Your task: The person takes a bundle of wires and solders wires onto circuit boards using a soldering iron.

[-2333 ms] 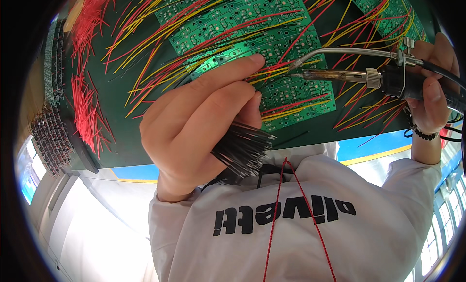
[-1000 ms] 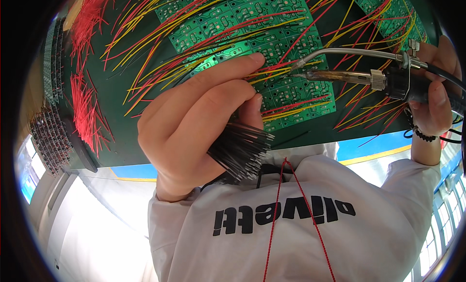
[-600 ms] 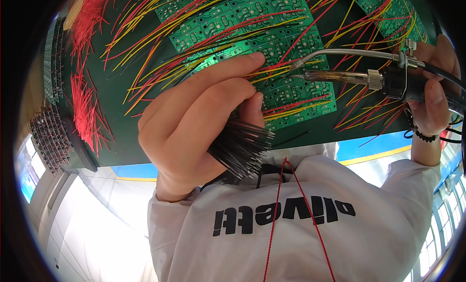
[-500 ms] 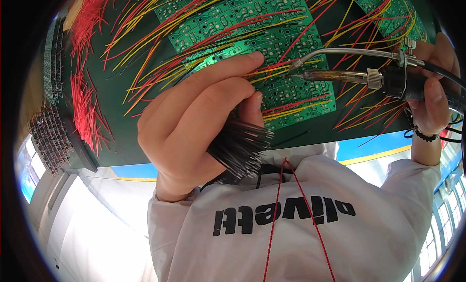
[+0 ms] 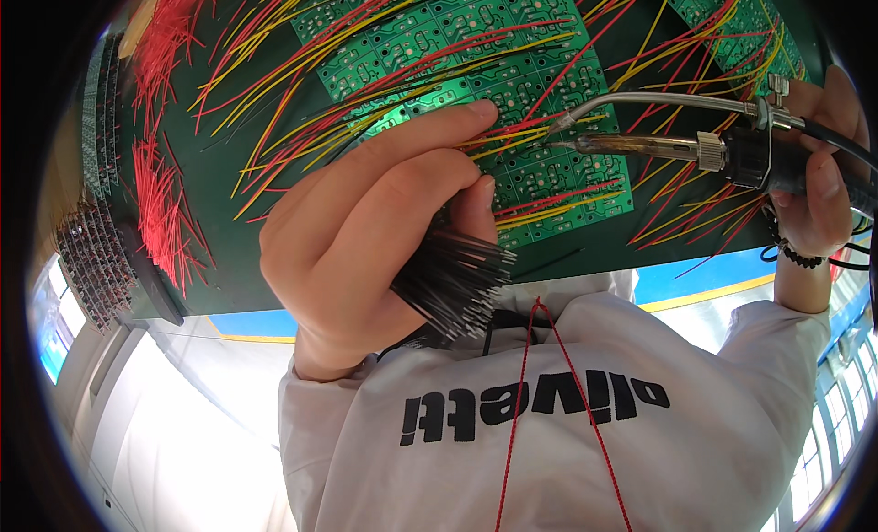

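My left hand [image 5: 375, 225] is closed round a bundle of black wires [image 5: 453, 280], whose bare ends point to the lower right. Its index fingertip rests over a green circuit board panel [image 5: 558, 75]; whether those fingertips also pinch a single wire is hard to see. From the right, my right hand [image 5: 819, 198] grips a soldering iron [image 5: 658, 146] by its black handle. A curved metal tube [image 5: 640, 97] is clamped to the iron and ends close to its tip. That tip is at the board, just right of my left fingers. Red and yellow wires [image 5: 439, 61] stick out across the board in rows.
A second green board [image 5: 732, 38] with wires lies at the far right. Loose red wires [image 5: 160, 212] are heaped on the left of the dark green table [image 5: 238, 280]. Beyond them, stacked boards [image 5: 96, 257] stand at the table's left edge. Black cables trail by my right wrist.
The soldering iron and its tube have shifted slightly to the right with my right hand. My left hand and the black wires stay almost unmoved.
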Motion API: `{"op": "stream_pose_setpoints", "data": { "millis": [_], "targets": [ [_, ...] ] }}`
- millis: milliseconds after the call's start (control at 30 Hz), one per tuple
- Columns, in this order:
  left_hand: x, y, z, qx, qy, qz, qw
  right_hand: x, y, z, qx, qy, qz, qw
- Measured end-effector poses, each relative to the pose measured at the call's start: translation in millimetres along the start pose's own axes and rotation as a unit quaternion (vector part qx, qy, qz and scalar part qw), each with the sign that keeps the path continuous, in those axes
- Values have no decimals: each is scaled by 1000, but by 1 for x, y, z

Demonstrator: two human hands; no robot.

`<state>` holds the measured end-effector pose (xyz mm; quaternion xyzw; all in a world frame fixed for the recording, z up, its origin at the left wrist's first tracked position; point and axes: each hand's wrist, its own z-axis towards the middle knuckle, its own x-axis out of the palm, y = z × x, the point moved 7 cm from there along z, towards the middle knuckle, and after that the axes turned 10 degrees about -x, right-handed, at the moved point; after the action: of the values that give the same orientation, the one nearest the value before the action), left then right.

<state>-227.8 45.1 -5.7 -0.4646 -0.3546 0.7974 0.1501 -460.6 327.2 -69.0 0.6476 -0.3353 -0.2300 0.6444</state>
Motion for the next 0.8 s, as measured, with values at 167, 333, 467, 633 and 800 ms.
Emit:
{"op": "stream_pose_setpoints", "data": {
  "millis": [167, 333, 467, 633, 800],
  "targets": [
    [4, -1, 0, -1, 4, 7, 1000, 89, 24, 31, -159, 253, -22, 954],
    [2, 0, 0, 4, -3, 5, 1000, 93, 32, 34, -149, 184, -136, 962],
    [2, -1, 1, -14, 11, 15, 1000, 76, 32, 32, -133, 175, -66, 973],
    [1, -2, 1, -7, 0, 10, 1000, 66, 31, 28, -135, 128, -96, 978],
    [1, -1, 2, 4, -4, 10, 1000, 59, 32, 23, -138, 70, -132, 979]
  ]
}}
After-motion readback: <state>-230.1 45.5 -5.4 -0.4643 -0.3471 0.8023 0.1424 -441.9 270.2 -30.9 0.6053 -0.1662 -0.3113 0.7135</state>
